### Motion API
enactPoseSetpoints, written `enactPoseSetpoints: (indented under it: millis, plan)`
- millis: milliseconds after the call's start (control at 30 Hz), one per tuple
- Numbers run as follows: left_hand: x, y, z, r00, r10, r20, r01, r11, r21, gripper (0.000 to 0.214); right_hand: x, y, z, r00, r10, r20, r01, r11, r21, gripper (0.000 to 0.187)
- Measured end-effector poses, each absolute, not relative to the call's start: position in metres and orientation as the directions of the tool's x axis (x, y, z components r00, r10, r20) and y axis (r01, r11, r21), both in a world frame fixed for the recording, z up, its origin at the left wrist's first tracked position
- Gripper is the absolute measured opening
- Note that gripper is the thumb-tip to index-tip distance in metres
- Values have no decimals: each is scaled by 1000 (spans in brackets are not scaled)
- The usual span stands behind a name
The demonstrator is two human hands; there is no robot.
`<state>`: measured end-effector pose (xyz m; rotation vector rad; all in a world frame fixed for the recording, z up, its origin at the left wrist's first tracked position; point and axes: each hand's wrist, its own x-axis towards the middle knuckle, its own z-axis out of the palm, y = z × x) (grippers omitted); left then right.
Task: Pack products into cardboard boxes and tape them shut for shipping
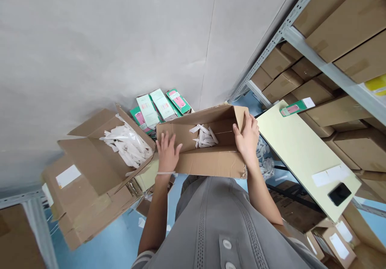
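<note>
In front of my body is an open cardboard box [211, 163], with a small heap of white paper-like pieces [205, 136] at its bottom. My left hand [169, 152] lies against the box's left end, its fingers spread over the flap. At the right end, my right hand [247, 136] grips the upright flap, thumb on the inner side and fingers around the outer edge. Left of this box stands a bigger open carton [90, 160], which holds a clear plastic bag [129, 144] full of similar white pieces.
Several green-and-white printed boxes [163, 104] stand against the wall. To the right, a pale board [301, 152] carries a phone [339, 194] and a green box [294, 107]. Metal shelving [328, 66] with cartons lines the right side. Bagged white pieces [265, 160] lie below.
</note>
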<state>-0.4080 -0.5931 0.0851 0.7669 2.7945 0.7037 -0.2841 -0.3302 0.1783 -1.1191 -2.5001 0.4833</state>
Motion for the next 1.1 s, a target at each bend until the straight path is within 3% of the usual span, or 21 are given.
enactPoseSetpoints:
  millis: [133, 300, 500, 600, 867, 1100]
  plan:
    - [-398, -597, 73, -895, 445, -32, 393, 820, 415, 63, -279, -320, 174, -615, 767, 183, 633, 618, -466, 62]
    - [-381, -579, 68, -895, 442, -59, 390, 840, 377, 65, -263, -307, 169, -605, 785, 132, 627, 572, -530, 63]
    - [-372, -545, 79, -877, 479, -35, 444, 837, 320, 64, -220, -272, 135, -540, 841, 37, 425, 311, -850, 63]
    - [-365, -520, 86, -859, 512, -18, 488, 827, 279, 63, -193, -253, 117, -483, 875, -27, 331, 155, -931, 64]
    - [-332, -416, 94, -746, 666, 8, 653, 730, 203, 62, -110, -190, 112, -274, 950, -147, 215, -88, -973, 67]
    - [-285, -283, 101, -515, 853, 86, 843, 486, 231, 63, -4, -124, 100, 40, 981, -189, 104, -193, -976, 63]
